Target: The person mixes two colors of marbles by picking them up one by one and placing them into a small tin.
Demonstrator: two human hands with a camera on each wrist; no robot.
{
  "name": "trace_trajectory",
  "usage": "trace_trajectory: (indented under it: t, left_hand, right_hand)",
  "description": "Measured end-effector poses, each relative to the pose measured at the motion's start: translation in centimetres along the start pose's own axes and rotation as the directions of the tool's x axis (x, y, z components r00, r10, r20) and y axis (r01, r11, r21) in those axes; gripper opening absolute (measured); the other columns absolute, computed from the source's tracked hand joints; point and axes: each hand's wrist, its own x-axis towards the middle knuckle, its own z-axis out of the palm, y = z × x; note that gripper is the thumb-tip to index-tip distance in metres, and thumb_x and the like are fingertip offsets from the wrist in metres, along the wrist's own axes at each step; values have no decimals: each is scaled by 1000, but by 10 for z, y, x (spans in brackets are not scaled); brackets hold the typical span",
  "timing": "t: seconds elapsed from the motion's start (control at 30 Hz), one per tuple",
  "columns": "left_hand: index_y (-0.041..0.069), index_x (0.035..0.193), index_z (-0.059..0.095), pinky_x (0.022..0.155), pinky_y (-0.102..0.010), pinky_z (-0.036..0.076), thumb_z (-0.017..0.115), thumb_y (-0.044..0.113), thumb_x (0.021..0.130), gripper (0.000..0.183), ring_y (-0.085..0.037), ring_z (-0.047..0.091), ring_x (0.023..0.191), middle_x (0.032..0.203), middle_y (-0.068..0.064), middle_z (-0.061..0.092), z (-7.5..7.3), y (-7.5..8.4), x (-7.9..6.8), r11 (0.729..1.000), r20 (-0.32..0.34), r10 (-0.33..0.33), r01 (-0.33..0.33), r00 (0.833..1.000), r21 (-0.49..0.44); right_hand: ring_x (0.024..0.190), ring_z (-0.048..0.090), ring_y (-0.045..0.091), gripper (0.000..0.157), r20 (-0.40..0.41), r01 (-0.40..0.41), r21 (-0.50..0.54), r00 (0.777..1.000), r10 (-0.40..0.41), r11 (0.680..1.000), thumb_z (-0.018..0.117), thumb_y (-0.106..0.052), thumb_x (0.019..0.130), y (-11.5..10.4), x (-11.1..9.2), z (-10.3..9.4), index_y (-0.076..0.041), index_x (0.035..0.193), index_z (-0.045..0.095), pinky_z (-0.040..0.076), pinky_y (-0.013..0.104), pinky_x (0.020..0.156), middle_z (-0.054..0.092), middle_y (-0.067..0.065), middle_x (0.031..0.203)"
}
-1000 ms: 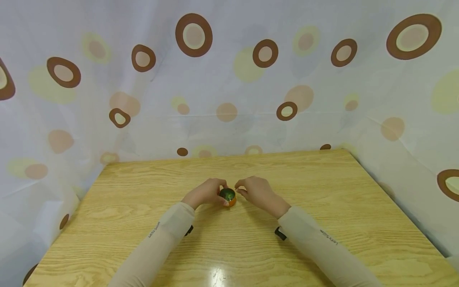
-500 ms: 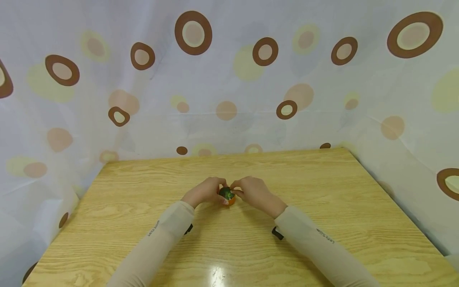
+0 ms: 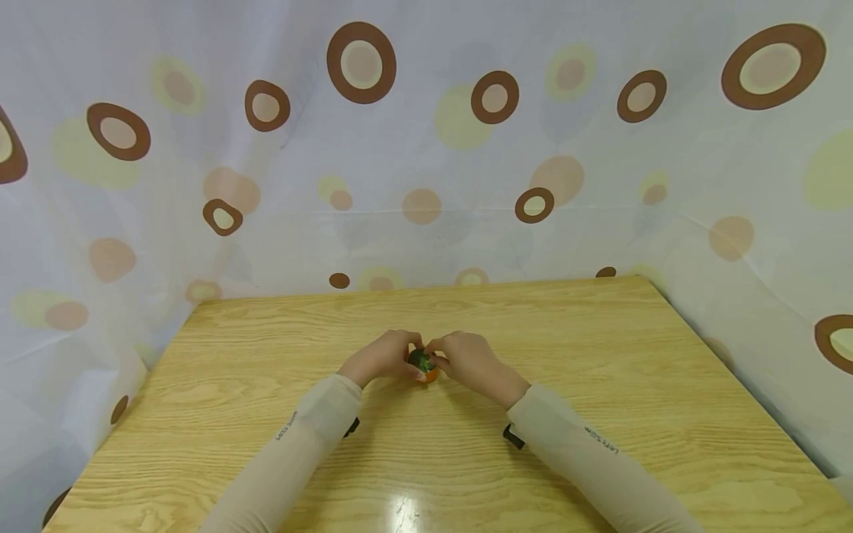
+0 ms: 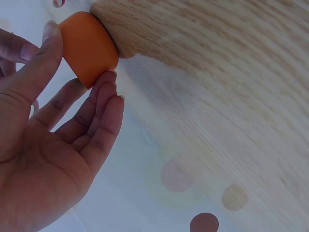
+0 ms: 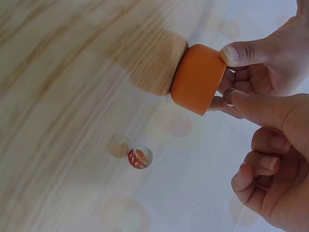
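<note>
A small orange round pot (image 5: 198, 79) stands on the wooden table, and its shiny dark green top shows in the head view. My left hand (image 3: 384, 358) holds the pot from the left, thumb on the near side and fingers curled around the far side. Close at the pot's top, my right hand (image 3: 472, 361) pinches a small brownish marble (image 5: 229, 97) between thumb and finger; its other fingers are curled. A clear marble (image 5: 140, 157) with red and white inside lies on the table beyond the pot in the right wrist view.
The pale wooden table (image 3: 426, 459) reaches a white curtain (image 3: 426, 148) with brown and yellow circles at the back and sides. Both forearms wear light sleeves with dark wrist devices beneath. A light reflection shows near the front edge.
My right hand has moved left and in over the pot's top, where its fingertips now overlap the green. The left hand and the pot stay in place.
</note>
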Motion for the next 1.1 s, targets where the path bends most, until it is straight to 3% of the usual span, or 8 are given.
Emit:
trace_trajectory:
  t: [0.63,1.1]
  left_hand:
    - [4,109,63,64,-28,44,80,18,80,36,-17,52,70,89,-9,62,1,1,-2,1000,-10,25,-26,1000,-16]
    - [4,110,62,67,-29,46,80,19,80,38,-17,53,72,87,-6,60,1,0,-1,1000,-13,13,-13,1000,4]
  right_hand:
    - [78,66,22,17,-16,-22,-18,1000,22,1000,70,-15,89,6,-5,-1,-10,105,73,52,33,61,72,8,95]
    - [67,63,16,18,-2,-78,-52,997,78,996,69,-17,90,21,-9,-6,-10,106,72,45,26,51,72,8,95]
